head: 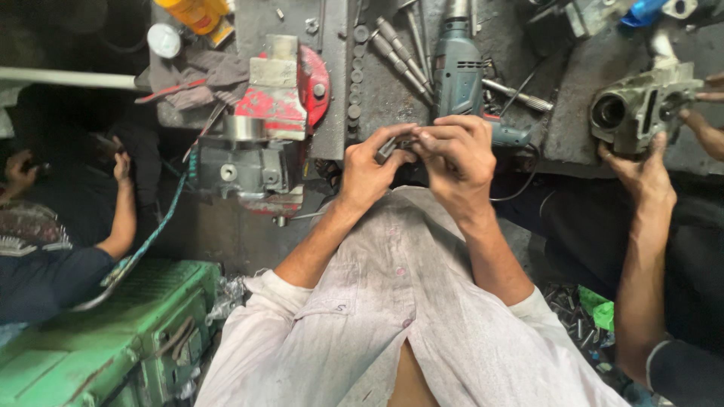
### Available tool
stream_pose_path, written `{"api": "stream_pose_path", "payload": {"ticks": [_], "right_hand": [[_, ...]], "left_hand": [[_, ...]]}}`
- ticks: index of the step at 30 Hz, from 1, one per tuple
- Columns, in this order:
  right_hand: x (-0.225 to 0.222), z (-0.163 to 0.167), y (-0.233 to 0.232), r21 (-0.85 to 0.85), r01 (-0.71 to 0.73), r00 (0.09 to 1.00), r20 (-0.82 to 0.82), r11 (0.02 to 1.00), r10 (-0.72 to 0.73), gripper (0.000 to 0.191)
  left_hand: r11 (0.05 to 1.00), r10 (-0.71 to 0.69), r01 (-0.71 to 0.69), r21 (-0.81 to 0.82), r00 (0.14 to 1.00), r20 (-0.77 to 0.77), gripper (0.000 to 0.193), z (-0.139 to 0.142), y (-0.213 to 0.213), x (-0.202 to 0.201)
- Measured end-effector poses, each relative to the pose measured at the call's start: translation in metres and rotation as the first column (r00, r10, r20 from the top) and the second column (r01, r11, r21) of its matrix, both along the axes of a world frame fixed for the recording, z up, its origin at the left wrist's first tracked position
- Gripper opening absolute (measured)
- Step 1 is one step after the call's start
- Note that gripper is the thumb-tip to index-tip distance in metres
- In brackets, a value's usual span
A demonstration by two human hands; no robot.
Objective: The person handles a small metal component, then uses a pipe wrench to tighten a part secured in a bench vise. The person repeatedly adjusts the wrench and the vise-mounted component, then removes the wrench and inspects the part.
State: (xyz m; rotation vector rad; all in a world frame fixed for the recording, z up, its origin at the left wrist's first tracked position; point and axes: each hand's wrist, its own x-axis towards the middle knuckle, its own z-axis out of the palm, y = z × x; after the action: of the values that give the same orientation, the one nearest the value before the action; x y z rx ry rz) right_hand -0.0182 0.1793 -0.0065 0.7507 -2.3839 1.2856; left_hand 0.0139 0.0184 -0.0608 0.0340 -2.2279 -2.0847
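Tabletop (573,128): dark, greasy steel, cluttered. Green metal case (113,339) sits below its left end. Red-and-grey bench vise (264,128) bolted at the near-left edge. Blue-grey electric drill (456,68) lies mid-tabletop, just beyond the hands. Co-worker's hand (645,173) grips a cast aluminium housing (641,105) at the right edge. Row of punches or bits (403,49) left of the drill. Yellow bottle (197,13) with a white cap at the far-left corner, label unreadable. Left hand (369,169) and right hand (456,154) both pinch one small metal part (392,145) at the near edge, fingers closed tight. Part looks rigid, light, probably oily; hold by fingertips at both ends.
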Motion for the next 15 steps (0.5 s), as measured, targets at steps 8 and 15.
{"api": "stream_pose_path", "payload": {"ticks": [8,15], "right_hand": [[0.001,0.017,0.000,0.060,-0.032,0.999,0.044,0.998,0.030,0.017],[0.004,0.038,0.012,-0.090,0.015,0.943,0.333,0.996,0.016,0.023]], "left_hand": [[0.998,-0.042,0.042,-0.045,0.999,0.000,0.035,0.008,0.005,0.000],[0.946,-0.235,0.225,-0.235,0.972,-0.016,0.026,0.010,-0.001,-0.003]]}}
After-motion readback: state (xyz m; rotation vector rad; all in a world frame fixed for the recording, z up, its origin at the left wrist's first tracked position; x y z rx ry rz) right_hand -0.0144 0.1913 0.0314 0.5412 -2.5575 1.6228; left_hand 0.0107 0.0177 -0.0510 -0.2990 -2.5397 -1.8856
